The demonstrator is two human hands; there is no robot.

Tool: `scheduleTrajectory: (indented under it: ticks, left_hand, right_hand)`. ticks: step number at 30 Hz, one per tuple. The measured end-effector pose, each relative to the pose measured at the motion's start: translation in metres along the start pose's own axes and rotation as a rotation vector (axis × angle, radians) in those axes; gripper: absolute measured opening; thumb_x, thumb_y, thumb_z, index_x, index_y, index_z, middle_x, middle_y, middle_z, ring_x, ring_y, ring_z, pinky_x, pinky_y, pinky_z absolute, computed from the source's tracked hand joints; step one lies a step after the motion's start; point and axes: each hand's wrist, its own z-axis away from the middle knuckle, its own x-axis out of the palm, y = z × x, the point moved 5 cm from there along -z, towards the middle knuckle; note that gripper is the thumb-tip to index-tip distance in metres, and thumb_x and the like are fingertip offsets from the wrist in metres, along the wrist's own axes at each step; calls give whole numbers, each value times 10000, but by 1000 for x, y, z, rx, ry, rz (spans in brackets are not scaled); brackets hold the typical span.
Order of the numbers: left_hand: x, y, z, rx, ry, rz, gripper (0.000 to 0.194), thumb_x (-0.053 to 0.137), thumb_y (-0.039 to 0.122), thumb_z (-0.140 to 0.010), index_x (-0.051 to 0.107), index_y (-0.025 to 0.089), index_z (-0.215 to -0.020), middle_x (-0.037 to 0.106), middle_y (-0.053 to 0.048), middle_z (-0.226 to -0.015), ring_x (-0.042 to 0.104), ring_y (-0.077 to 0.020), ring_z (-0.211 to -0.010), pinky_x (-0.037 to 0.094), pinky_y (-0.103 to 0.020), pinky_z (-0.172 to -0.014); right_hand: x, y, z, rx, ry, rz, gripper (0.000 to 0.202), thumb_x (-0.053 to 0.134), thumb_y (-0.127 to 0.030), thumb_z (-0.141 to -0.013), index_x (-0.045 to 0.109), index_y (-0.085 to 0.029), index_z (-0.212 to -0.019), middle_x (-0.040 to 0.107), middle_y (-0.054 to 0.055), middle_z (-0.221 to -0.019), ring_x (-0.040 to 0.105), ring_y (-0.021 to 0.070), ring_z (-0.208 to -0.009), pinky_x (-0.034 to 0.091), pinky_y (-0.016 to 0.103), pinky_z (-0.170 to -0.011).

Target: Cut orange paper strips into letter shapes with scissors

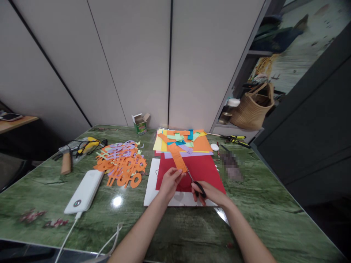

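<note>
Pinched in my left hand [170,182] is the lower end of an orange paper strip [177,157], which slants up and to the left. My right hand [207,191] grips a pair of scissors [197,187] by its black handles. The scissor blades meet the strip's lower right edge, close to my left fingertips. Both hands are over a dark red sheet [203,171] that lies on a white sheet [150,193]. Behind it, colored paper scraps [179,138] rest on a stack of colored sheets [204,146].
Left of the sheets lies a pile of orange and purple paper cutouts [120,162]. A white power bank [85,191] with a cable, a wooden-handled tool [66,163] and a small green box [140,126] are on the green table [260,212]. Yellow-black pliers [237,140] lie back right.
</note>
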Motion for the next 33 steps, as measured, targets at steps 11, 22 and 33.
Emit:
scheduleTrajectory:
  ticks: [11,22,33]
  left_hand:
    - [4,0,3,22,-8,-68,253,705,229,-575,494,137,-679,625,-11,-676,626,-116,-654,487,-219,-696]
    - [5,1,4,24,-14,-98,277,721,254,-544,502,132,-662,618,2,-650,620,-113,-628,482,-235,-693]
    - [5,0,4,13,-5,-87,265,715,225,-558,494,131,-669,621,-3,-657,625,-115,-630,487,-216,-676]
  right_hand:
    - [3,-3,1,19,6,-22,461,377,-589,-751,493,-143,-727,578,2,-585,448,71,-366,304,174,-369]
    - [5,5,-5,-7,9,-36,450,357,-576,-771,484,-149,-709,530,-16,-566,430,68,-385,304,180,-383]
    - [3,5,-4,-35,32,91,459,322,-574,-790,468,-157,-667,468,-30,-529,355,59,-387,283,194,-394]
